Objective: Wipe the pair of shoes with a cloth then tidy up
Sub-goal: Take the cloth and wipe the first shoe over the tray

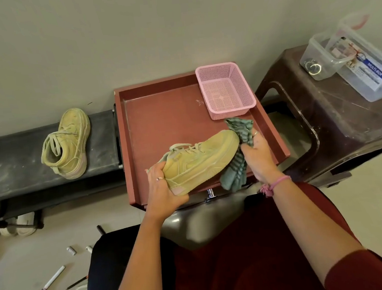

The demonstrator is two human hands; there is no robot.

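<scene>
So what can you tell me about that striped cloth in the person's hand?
The cloth is a soft, crumpled rag with green and darker stripes, like towelling. The right hand grips its middle and presses it against the toe of the yellow-green shoe. One end sticks up by the pink basket; the other hangs down past the front rim of the red tray.

You face a plain pale wall (129, 30) above a glossy cream tiled floor (374, 193). A dark low bench (14, 165) runs along the wall at left; a brown plastic stool (335, 118) stands at right. Pens (50, 282) lie scattered on the tiles.
</scene>
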